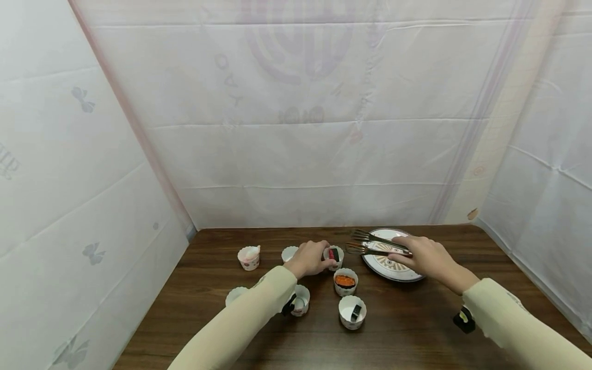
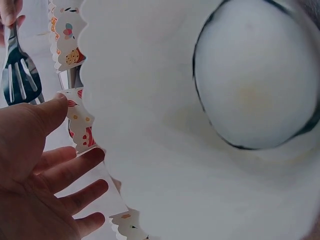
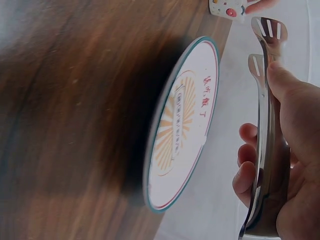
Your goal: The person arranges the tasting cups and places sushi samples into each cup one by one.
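My left hand point(image 1: 311, 258) is at a patterned paper cup point(image 1: 339, 262), its thumb and fingers on either side of that cup. A small red and black piece point(image 1: 334, 255), like toy sushi, sits inside. In the left wrist view the thumb lies at the cup's rim and the other fingers are spread below. My right hand point(image 1: 423, 255) holds metal slotted tongs point(image 3: 270, 135), thumb along one arm and fingers round the other. The two slotted tips stand apart and point left toward the cup. Below the tongs lies a round white plate point(image 1: 393, 270) with a sunburst print.
Nearer me stand a cup with an orange-topped piece point(image 1: 345, 281) and a cup point(image 1: 346, 307) with a black piece. More paper cups stand left, including one with pinkish white contents point(image 1: 250, 257) and another point(image 1: 301, 303) beside my left sleeve. White cloth point(image 1: 296, 154) walls the wooden table.
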Demonstrator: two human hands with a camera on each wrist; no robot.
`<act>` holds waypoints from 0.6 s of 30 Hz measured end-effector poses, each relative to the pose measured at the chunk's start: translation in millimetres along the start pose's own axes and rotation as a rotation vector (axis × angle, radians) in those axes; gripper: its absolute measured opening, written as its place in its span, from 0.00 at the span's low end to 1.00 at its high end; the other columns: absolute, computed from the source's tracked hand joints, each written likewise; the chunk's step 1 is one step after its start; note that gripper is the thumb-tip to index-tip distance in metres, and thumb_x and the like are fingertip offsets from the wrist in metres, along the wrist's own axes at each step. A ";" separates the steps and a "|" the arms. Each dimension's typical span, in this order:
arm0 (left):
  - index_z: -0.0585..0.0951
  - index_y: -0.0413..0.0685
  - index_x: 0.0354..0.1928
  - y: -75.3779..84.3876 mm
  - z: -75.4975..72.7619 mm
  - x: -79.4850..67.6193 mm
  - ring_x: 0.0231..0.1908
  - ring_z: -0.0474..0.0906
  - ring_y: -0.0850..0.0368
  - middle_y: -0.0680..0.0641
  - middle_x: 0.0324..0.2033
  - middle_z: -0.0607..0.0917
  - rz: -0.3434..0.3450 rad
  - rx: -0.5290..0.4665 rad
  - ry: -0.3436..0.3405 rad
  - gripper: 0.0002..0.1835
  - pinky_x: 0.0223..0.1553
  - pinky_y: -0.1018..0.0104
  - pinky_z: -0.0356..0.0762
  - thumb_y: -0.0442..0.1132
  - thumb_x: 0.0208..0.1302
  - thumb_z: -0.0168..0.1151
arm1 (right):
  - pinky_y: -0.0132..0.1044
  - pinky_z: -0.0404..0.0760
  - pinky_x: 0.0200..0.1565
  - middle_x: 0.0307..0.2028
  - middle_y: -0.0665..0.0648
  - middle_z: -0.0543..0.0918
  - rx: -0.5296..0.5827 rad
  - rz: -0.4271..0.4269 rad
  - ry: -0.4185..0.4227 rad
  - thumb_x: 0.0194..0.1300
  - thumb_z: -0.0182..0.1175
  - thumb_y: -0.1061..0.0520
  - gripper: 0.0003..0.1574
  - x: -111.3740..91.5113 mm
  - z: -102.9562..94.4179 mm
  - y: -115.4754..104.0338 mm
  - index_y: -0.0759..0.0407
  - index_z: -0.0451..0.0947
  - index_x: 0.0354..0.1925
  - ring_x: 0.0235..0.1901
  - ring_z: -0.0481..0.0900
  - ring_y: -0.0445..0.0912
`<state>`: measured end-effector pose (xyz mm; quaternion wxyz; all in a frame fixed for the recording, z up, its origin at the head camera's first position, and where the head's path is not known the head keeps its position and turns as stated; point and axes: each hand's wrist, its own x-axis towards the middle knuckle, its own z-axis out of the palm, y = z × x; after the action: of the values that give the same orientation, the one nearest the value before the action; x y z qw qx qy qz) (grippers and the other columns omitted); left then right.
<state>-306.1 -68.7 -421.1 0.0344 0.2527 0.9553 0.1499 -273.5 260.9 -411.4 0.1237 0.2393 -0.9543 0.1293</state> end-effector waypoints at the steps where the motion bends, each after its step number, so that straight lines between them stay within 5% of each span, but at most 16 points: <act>1: 0.77 0.43 0.66 0.1 -0.2 -0.4 0.25 0.75 0.61 0.54 0.27 0.82 -0.001 -0.002 0.000 0.28 0.35 0.63 0.76 0.52 0.72 0.65 | 0.49 0.82 0.28 0.51 0.63 0.87 0.004 0.008 0.005 0.69 0.66 0.39 0.33 -2.2 0.7 1.6 0.61 0.81 0.60 0.36 0.87 0.54; 18: 0.76 0.44 0.67 -3.2 -6.7 -0.9 0.40 0.84 0.55 0.46 0.44 0.87 0.020 -0.028 0.070 0.26 0.47 0.57 0.81 0.51 0.76 0.61 | 0.60 0.82 0.33 0.54 0.68 0.85 0.033 0.146 0.031 0.67 0.67 0.36 0.38 -39.7 9.8 28.7 0.63 0.80 0.61 0.47 0.85 0.64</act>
<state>-307.7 -73.6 -415.7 0.0030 0.2561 0.9512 0.1722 -255.3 299.2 -437.8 0.1248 0.1692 -0.9649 0.1576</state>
